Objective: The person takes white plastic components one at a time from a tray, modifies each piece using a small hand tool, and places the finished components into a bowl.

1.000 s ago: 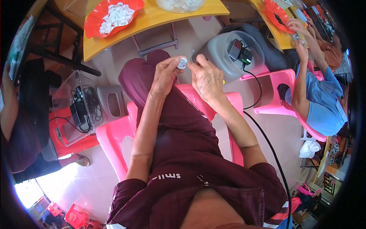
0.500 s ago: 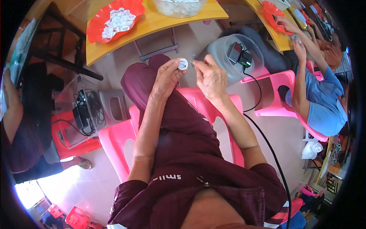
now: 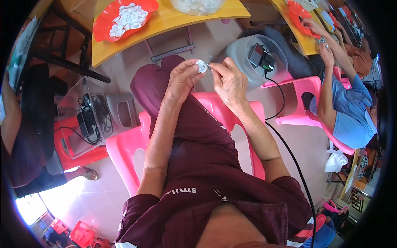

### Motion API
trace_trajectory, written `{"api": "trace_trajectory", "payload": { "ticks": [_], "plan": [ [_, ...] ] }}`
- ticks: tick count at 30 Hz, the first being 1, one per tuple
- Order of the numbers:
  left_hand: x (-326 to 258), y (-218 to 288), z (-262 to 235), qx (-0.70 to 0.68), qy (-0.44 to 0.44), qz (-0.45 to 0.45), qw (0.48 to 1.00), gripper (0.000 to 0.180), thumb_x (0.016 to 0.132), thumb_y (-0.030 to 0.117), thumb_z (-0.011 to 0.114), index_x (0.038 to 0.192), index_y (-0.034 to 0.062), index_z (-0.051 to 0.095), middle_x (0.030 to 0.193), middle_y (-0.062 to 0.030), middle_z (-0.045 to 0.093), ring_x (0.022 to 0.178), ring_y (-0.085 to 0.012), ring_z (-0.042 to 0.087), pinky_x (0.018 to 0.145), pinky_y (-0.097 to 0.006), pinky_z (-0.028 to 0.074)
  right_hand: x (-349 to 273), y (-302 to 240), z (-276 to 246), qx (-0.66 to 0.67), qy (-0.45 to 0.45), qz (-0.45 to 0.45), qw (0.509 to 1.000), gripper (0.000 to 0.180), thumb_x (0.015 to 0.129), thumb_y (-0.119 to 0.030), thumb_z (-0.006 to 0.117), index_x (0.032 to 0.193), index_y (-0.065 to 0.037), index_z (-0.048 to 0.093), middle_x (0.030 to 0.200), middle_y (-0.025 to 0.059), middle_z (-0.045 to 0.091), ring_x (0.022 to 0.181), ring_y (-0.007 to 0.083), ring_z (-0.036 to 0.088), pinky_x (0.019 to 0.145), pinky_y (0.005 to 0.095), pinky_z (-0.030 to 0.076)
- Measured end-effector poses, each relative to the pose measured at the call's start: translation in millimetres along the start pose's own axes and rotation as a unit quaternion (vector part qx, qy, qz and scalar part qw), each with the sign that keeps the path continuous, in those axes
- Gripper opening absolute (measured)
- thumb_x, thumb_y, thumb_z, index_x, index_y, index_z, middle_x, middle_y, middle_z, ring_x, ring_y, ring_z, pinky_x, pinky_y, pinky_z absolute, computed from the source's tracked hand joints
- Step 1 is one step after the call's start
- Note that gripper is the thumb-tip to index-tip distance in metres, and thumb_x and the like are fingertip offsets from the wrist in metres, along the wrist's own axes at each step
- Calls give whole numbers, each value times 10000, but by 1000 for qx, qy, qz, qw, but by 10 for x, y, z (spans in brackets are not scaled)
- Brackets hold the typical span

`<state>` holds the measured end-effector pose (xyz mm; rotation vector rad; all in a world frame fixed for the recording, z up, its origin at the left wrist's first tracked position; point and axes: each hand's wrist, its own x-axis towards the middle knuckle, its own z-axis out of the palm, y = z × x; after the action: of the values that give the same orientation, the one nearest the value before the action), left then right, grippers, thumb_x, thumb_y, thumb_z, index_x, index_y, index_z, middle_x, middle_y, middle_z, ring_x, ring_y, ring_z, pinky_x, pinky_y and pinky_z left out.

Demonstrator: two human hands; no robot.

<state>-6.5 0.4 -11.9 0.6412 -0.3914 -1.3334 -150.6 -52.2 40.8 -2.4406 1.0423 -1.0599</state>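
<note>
Above my lap, my left hand (image 3: 180, 82) pinches a small round white plastic part (image 3: 202, 66) between thumb and fingers. Close on its right, my right hand (image 3: 230, 82) has thumb and forefinger pressed together on a tiny thin piece (image 3: 209, 67), grey and metal-looking. That piece is at the white part's right edge; whether it touches the part or enters it is too small to tell. A red scalloped tray (image 3: 103, 29) heaped with small white plastic pieces (image 3: 129, 18) stands on the yellow table (image 3: 165, 25) ahead, beside a clear bowl (image 3: 197, 11) of similar pieces.
To the right a clear tub (image 3: 278, 46) holds black devices, with a black cable (image 3: 294, 162) running down past my right arm. Another person (image 3: 351, 111) in blue sits on a pink chair at right. At left are a clear box (image 3: 78, 120) with cables and another person's leg.
The white part has turned in my left fingers and risen slightly. My right fingertips have come a little nearer to it. The view has shifted slightly.
</note>
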Motion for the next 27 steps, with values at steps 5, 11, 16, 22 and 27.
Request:
{"api": "trace_trajectory", "payload": {
  "ticks": [5, 11, 16, 22, 27],
  "plan": [
    [1, -11, 5, 5, 3, 12, 1000, 179, 836, 13, 574, 1014, 21, 584, 968, -67, 621, 894, -146, 608, 809, -290, 515, -6, -9, -12, 0, -24, 2, 1000, 108, 708, -61, 643, 810, -87, 667, 717, 74, 510, 580, 270, 590, 511, 379, 469],
    [-10, -2, 19, 8, 2, 18, 1000, 204, 810, -11, 596, 1010, 28, 585, 961, -60, 619, 891, -135, 596, 807, -278, 504, -22, -30, -10, -24, -36, -10, 999, 109, 730, -63, 649, 832, -94, 675, 690, 48, 505, 552, 227, 557, 497, 359, 428],
    [-21, 2, 28, 11, 9, 15, 1000, 211, 805, -14, 602, 1011, 28, 584, 960, -60, 619, 892, -137, 596, 813, -279, 502, -30, -39, -19, -36, -38, -18, 998, 121, 729, -55, 645, 839, -94, 677, 703, 49, 508, 564, 231, 567, 502, 361, 432],
    [-43, 2, 29, 19, 4, 15, 1000, 211, 804, -17, 601, 1010, 26, 583, 961, -61, 618, 892, -135, 596, 818, -278, 505, -43, -65, -33, -53, -53, -25, 997, 136, 723, -48, 642, 845, -94, 677, 711, 50, 508, 569, 236, 573, 504, 365, 438],
    [-26, -4, 39, 27, 9, 14, 999, 205, 801, -24, 601, 1001, 19, 585, 945, -62, 624, 871, -129, 602, 804, -263, 504, -56, -97, -2, -78, -49, -23, 996, 146, 716, -39, 636, 849, -91, 668, 733, 61, 507, 586, 256, 581, 511, 380, 446]
  ]
}}
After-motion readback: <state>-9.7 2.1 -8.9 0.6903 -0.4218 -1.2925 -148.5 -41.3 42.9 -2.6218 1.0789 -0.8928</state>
